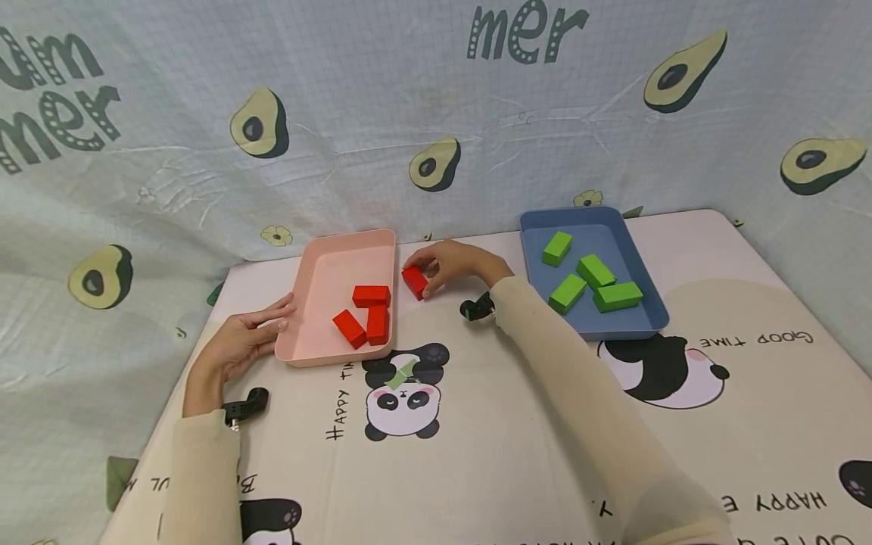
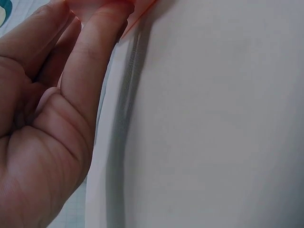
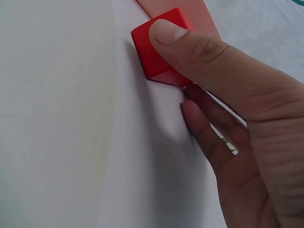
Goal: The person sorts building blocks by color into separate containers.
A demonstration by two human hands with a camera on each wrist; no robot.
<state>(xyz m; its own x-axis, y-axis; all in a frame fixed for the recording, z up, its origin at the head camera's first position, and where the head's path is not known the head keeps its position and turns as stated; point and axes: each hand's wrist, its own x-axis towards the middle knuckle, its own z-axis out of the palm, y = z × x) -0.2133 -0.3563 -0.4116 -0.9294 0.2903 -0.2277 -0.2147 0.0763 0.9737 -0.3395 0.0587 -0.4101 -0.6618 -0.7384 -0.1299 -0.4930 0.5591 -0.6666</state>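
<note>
My right hand (image 1: 455, 261) pinches a red block (image 1: 415, 282) between thumb and fingers, just to the right of the pink tray (image 1: 347, 244). In the right wrist view the thumb lies across a face of that red block (image 3: 154, 54), with the tray wall behind it. Three more red blocks sit inside the tray, one (image 1: 350, 329) tilted in its heading and two touching near the right wall. My left hand (image 1: 238, 341) rests with fairly straight fingers against the tray's left side. The left wrist view shows its fingertips on the pink edge; the tray's interior is out of sight there.
A blue tray (image 1: 643, 265) with several green blocks (image 1: 567, 294) stands to the right, close to the right forearm. The table (image 1: 443, 484) has a panda-printed cover. A pale cloth (image 1: 354, 113) with avocado prints hangs behind and to the left.
</note>
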